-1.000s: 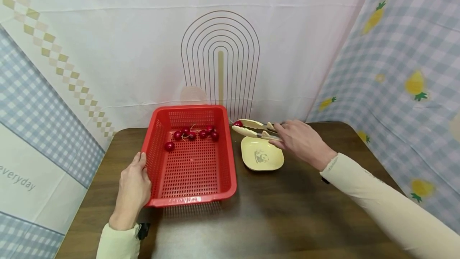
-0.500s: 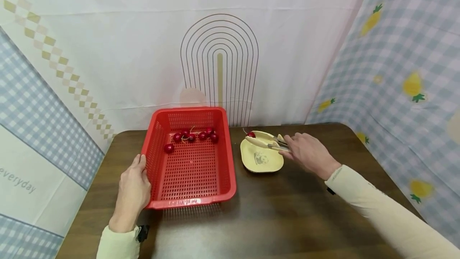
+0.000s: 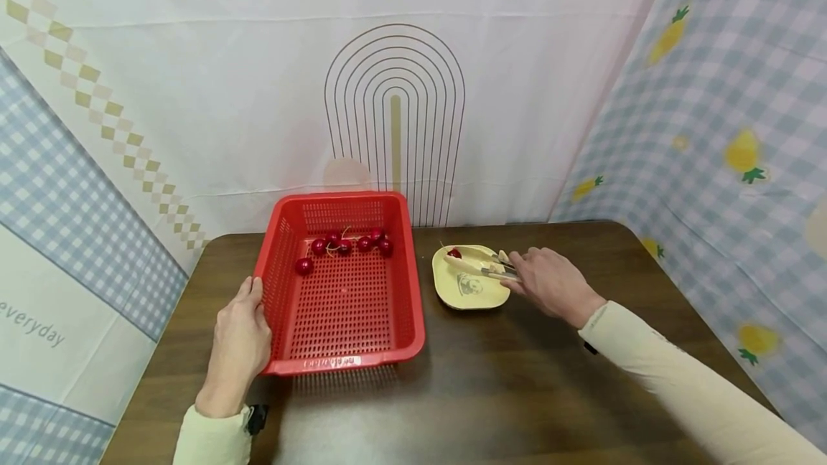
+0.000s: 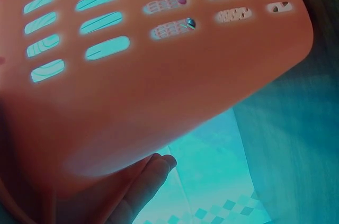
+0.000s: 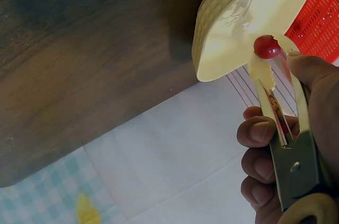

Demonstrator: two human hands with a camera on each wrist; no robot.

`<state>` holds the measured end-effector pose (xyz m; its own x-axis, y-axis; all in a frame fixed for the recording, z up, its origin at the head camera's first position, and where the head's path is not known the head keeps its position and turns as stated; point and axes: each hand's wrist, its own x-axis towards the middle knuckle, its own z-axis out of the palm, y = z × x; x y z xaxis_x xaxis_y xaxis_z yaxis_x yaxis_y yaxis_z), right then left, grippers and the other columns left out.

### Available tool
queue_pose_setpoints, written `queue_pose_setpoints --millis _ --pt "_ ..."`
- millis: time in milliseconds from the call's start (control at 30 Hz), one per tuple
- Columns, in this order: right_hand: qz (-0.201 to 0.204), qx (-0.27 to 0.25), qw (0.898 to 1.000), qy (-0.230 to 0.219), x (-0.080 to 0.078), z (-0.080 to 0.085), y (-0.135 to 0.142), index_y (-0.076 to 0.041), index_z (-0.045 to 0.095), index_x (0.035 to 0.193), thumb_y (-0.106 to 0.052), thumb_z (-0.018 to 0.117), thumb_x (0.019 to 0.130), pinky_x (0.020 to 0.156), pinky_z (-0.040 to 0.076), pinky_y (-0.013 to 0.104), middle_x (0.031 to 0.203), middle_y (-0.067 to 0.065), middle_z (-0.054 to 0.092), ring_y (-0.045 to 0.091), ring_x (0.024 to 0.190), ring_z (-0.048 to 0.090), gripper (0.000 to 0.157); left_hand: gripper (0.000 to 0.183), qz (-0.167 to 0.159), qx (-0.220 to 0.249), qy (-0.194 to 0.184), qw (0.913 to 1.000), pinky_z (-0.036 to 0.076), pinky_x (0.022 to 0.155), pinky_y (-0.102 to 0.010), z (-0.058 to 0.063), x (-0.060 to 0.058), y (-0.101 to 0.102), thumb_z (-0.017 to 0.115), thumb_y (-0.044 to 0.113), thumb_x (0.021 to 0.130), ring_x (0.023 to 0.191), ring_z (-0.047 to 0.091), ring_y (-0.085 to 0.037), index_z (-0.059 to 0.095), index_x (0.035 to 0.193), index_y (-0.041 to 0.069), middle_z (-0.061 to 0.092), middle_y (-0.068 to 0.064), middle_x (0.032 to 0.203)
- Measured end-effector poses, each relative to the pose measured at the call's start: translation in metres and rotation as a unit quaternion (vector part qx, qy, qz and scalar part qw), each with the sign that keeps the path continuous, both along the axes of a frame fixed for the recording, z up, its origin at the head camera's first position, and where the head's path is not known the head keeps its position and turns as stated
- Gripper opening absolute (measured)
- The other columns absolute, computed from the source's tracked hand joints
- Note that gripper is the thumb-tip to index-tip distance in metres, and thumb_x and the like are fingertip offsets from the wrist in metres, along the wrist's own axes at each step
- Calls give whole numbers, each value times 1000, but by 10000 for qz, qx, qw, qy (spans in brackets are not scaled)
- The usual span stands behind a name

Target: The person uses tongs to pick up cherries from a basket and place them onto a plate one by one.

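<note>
beside the red basket (image 3: 362, 361), gripped at its left side by the left hand (image 3: 239, 332), the yellow dish (image 3: 448, 284) has been entered by the tongs (image 3: 470, 267) grasped in the right hand (image 3: 552, 284); one cherry (image 5: 266, 47) has been lowered between their tips, so its transfer seems nearly complete. perforated plastic is shown by the basket, a quilted outer wall by the dish, scalloped edges by the tongs, glossy roundness by the cherry.

Hand (image 5: 324, 97) gripping tongs (image 5: 287, 158), cherry (image 5: 266, 47) (at tips), bowl (image 5: 223, 46)
</note>
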<state>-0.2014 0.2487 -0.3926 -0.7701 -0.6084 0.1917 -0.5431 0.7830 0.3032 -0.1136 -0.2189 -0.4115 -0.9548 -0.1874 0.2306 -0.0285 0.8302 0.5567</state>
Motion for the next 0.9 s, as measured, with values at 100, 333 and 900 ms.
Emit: queue_pose_setpoints --millis 100,333,900 --pt "-6 2 10000 41 -1 0 0 -1 60 99 -39 67 98 67 58 44 66 11 58 30 66 63 39 47 -19 -11 63 10000 41 109 -67 0 0 0 45 -6 100 133 48 -58 45 147 -12 41 -35 153" --pt "58 -6 9999 162 -1 1 3 0 59 95 -40 68 97 63 57 43 63 9 55 28 63 61 41 47 -14 17 62 10000 41 109 -67 0 0 0 45 -6 100 133 48 -58 45 147 -11 41 -35 154" --pt "99 -97 9996 245 -12 19 -9 -2 57 89 -42 63 100 59 54 42 61 8 52 28 59 59 42 48 4 34 -82 10000 41 109 -67 1 0 0 45 -5 101 135 47 -57 43 149 -10 39 -33 156"
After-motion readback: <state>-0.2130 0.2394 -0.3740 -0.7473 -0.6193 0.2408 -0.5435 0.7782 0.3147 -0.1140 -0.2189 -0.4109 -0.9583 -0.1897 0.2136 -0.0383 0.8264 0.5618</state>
